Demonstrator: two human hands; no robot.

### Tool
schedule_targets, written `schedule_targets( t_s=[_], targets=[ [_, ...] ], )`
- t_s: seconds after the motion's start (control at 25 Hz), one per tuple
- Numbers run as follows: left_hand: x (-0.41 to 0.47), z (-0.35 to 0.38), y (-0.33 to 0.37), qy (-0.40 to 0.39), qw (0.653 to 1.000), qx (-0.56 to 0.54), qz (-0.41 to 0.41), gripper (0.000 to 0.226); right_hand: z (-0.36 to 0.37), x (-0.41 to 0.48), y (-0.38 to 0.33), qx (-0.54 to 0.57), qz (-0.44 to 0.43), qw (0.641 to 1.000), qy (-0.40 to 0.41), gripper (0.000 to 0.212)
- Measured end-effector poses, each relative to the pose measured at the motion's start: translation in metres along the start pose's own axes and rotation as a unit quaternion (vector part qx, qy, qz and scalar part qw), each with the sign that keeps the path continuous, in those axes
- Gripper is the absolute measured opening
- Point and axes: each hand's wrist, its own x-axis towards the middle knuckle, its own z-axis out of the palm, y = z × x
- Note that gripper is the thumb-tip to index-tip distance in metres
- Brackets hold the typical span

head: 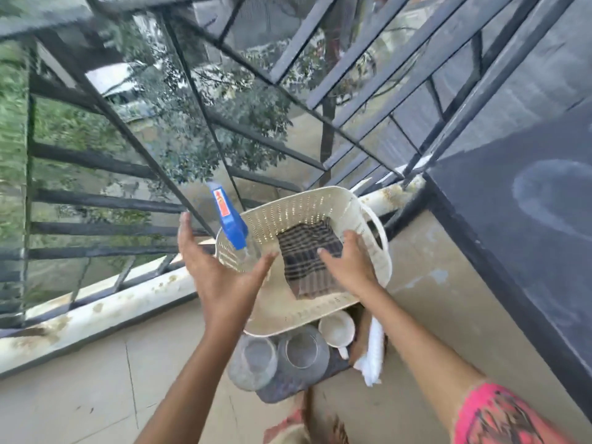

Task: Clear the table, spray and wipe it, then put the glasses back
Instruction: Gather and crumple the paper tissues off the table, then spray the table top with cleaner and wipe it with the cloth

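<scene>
A cream perforated basket sits in the middle of the view. In it stands a spray bottle with a blue trigger head, and a dark striped cloth lies folded beside it. My left hand hovers open just left of the bottle, fingers spread, touching nothing. My right hand rests with straight fingers on the right edge of the cloth. Below the basket, two clear glasses and a white cup stand on a dark tray. The black table is at the right.
A black metal railing with mesh runs across the back above a white ledge. A white cloth lies at the right of the tray. The beige tiled floor spreads at the lower left.
</scene>
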Motion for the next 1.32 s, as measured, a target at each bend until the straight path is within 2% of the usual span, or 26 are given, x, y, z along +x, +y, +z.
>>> schedule_targets(
  t_s=[0.08, 0.16, 0.24, 0.32, 0.4, 0.52, 0.6, 0.68, 0.8, 0.92, 1.04, 1.16, 1.24, 1.32],
  targets=[
    [0.018, 0.007, -0.01, -0.041, 0.998, -0.045, 0.022, 0.122, 0.018, 0.035, 0.01, -0.036, 0.042, 0.998, -0.033, 0.065],
    [0.025, 0.013, -0.012, -0.054, 0.995, -0.072, 0.031, 0.11, 0.036, 0.057, 0.019, -0.056, 0.074, 0.995, -0.042, 0.068],
    [0.031, 0.019, -0.013, -0.055, 0.995, -0.074, 0.046, 0.075, 0.049, 0.068, 0.025, -0.08, 0.105, 0.991, -0.025, 0.071],
    [0.036, 0.025, -0.017, -0.056, 0.993, -0.087, 0.056, 0.048, 0.058, 0.074, 0.028, -0.072, 0.143, 0.987, 0.003, 0.062],
    [0.037, 0.028, -0.019, -0.042, 0.993, -0.092, 0.064, 0.044, 0.057, 0.076, 0.031, -0.015, 0.2, 0.98, 0.0, 0.046],
    [0.032, 0.033, -0.012, -0.017, 0.994, -0.097, 0.051, 0.038, 0.046, 0.078, 0.033, 0.132, 0.252, 0.957, -0.06, 0.029],
    [0.033, 0.038, -0.008, -0.022, 0.993, -0.106, 0.046, 0.03, 0.037, 0.074, 0.027, 0.152, 0.204, 0.963, -0.09, 0.036],
    [0.034, 0.042, -0.001, -0.077, 0.99, -0.102, 0.053, 0.027, 0.023, 0.063, 0.019, 0.104, 0.118, 0.981, -0.113, 0.049],
    [0.031, 0.032, 0.02, -0.137, 0.984, -0.081, 0.076, 0.038, -0.009, 0.036, -0.005, 0.123, 0.018, 0.985, -0.117, 0.039],
    [0.02, 0.017, 0.058, -0.163, 0.978, -0.084, 0.1, 0.039, -0.052, -0.002, -0.03, 0.194, -0.029, 0.979, -0.054, 0.032],
    [-0.01, 0.004, 0.122, -0.205, 0.968, -0.072, 0.129, 0.025, -0.116, -0.053, -0.051, 0.25, -0.059, 0.966, 0.02, 0.043],
    [-0.047, -0.006, 0.177, -0.257, 0.954, -0.077, 0.137, 0.023, -0.192, -0.109, -0.059, 0.293, -0.049, 0.949, 0.104, 0.047],
    [-0.069, -0.008, 0.2, -0.276, 0.947, -0.092, 0.137, 0.029, -0.24, -0.143, -0.055, 0.323, -0.048, 0.933, 0.153, 0.058],
    [-0.088, -0.007, 0.222, -0.296, 0.943, -0.097, 0.121, 0.031, -0.29, -0.179, -0.045, 0.33, -0.044, 0.917, 0.221, 0.055]
  ],
)
